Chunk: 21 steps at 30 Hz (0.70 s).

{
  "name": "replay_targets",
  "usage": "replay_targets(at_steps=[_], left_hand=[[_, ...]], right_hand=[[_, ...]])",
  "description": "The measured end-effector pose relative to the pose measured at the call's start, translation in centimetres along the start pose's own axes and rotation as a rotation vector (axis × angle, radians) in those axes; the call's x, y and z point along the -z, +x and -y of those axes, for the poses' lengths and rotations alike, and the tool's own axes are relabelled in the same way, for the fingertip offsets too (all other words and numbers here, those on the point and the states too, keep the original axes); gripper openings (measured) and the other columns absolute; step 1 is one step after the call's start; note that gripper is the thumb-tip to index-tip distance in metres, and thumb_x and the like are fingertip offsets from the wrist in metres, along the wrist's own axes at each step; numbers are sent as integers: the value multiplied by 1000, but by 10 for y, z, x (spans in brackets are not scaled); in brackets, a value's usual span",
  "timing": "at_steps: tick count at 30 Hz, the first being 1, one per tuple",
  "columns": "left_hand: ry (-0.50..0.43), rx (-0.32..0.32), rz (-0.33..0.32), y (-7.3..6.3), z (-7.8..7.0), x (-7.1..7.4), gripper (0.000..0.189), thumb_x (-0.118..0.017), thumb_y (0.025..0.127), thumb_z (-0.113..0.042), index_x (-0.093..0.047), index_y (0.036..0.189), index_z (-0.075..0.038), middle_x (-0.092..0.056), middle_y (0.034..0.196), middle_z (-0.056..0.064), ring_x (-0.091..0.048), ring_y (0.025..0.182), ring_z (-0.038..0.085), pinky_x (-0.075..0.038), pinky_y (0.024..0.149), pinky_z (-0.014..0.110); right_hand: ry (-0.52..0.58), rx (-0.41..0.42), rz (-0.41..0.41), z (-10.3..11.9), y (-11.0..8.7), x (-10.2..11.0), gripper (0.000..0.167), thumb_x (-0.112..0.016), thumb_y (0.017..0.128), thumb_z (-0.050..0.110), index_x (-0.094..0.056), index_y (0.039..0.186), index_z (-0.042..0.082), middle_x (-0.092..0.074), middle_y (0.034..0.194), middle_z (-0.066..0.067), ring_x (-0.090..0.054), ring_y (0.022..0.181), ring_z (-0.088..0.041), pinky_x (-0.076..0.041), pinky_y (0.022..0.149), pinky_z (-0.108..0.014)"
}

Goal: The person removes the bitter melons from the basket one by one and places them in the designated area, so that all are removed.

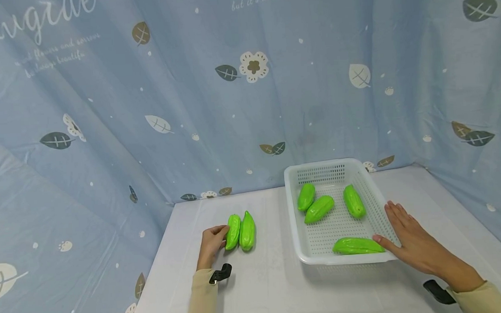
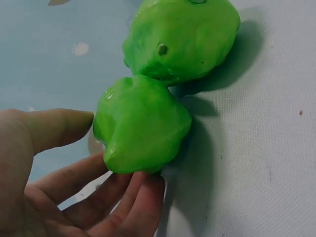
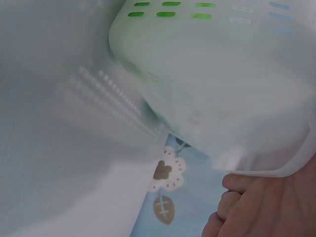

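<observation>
Two bright green, lumpy, elongated vegetables lie side by side on the left of the table. My left hand [image 1: 211, 244] has its thumb and fingers around the left green vegetable [image 1: 233, 232]; in the left wrist view the thumb meets one side and the fingers curl at another. The second green vegetable [image 1: 247, 231] lies just right of it. At right stands a white perforated plastic basket [image 1: 293, 220], with several similar green vegetables [image 1: 354, 202] inside. My right hand [image 1: 420, 245] rests on the basket's right rim near its front corner, fingers straight.
A white-covered table [image 1: 273, 286] bears everything. Blue patterned curtains [image 1: 214, 106] hang behind it and along both sides. The basket's back edge stands close to the rear curtain.
</observation>
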<state>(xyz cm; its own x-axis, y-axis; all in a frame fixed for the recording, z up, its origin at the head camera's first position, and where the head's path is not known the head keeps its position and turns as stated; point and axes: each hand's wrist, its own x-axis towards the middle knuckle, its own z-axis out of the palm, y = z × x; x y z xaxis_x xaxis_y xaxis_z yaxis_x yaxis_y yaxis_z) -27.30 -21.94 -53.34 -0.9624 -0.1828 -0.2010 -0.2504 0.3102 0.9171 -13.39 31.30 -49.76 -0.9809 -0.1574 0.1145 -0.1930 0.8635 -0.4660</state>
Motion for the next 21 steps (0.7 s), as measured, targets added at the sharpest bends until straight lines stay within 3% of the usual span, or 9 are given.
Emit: replay_targets(at_steps=[8, 15, 21], left_hand=[[46, -23, -45, -2, -1, 8, 39, -64, 103, -30, -72, 125, 1, -73, 111, 17, -68, 91, 18, -59, 74, 28], [78, -77, -94, -3, -10, 17, 40, -63, 103, -29, -71, 127, 3, -72, 124, 23, -72, 103, 29, -62, 87, 40], [59, -110, -122, -4, -21, 23, 39, -64, 103, -28, -71, 127, 2, -73, 123, 21, -73, 101, 25, -62, 83, 34]], right_hand=[[-4, 4, -5, 1, 0, -1, 98, -52, 105, 51, 1, 162, -8, 2, 170, -32, 8, 160, -48, 12, 129, -60], [-14, 2, -8, 1, -1, 0, 98, -52, 105, 51, -1, 162, -9, 3, 170, -32, 9, 159, -48, 14, 128, -60], [-25, 4, -16, 1, -2, 0, 98, -53, 105, 51, -1, 162, -10, 1, 170, -34, 6, 159, -50, 17, 128, -57]])
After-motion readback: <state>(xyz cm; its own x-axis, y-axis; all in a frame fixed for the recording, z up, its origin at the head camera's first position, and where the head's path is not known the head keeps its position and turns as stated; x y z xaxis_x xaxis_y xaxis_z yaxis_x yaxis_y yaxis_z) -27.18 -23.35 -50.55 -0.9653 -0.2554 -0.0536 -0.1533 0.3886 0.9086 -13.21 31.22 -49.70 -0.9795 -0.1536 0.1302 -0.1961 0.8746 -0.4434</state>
